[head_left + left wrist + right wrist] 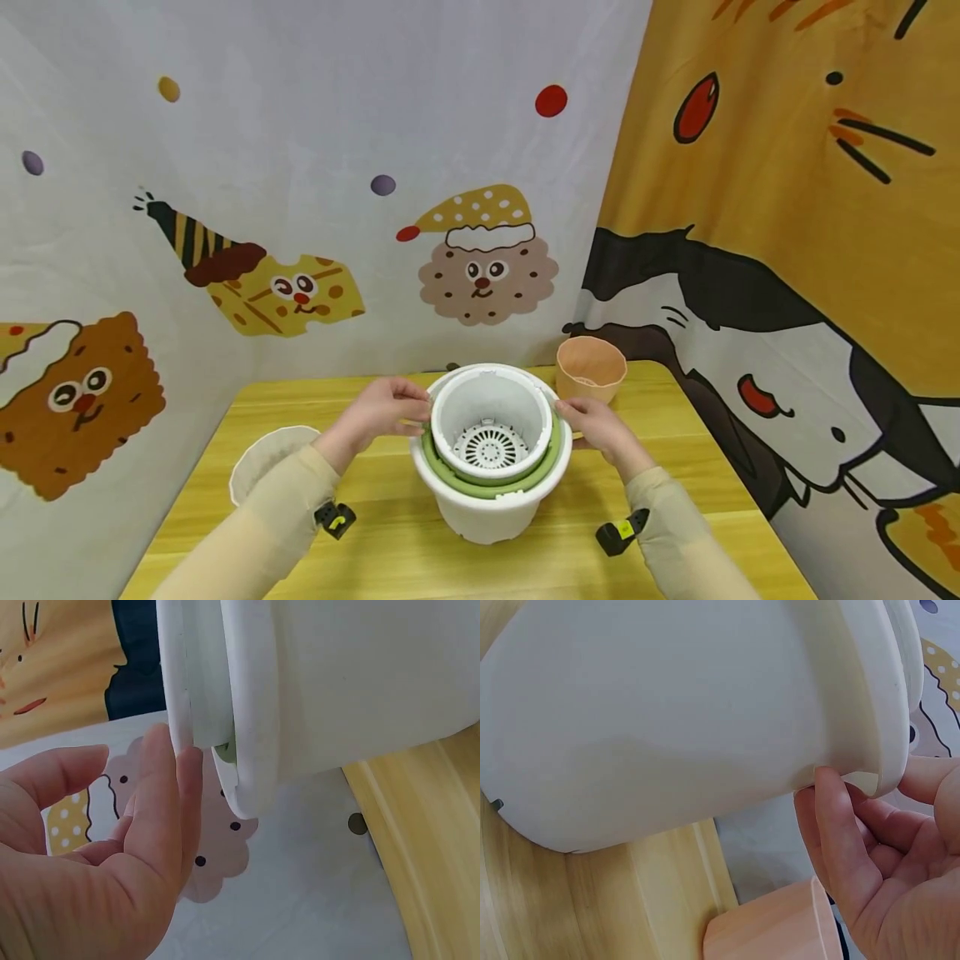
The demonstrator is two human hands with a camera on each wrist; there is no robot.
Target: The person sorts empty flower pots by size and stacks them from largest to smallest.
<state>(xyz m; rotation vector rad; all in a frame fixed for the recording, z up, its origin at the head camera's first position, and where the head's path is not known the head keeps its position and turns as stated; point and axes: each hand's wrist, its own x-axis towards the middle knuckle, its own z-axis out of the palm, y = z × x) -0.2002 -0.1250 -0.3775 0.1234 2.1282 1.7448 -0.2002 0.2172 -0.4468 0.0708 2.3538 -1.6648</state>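
A large white flowerpot (483,517) stands upright on the table, with a green pot (553,450) nested inside it. Within the green one sits a smaller white pot (491,392) with a slotted bottom. My left hand (378,414) is at the left side of the stack; in the left wrist view, its straight fingers touch the inner white pot's rim (177,697), the thumb apart from it. On the right side, my right hand (600,425) pinches the large flowerpot's rim, thumb over the edge and fingers curled beneath it, as the right wrist view shows.
A peach-coloured pot (591,367) stands at the back right, just behind my right hand. To the left, a cream pot (262,458) is partly covered by my left sleeve. Printed cloth (300,167) hangs behind the wooden table (375,550).
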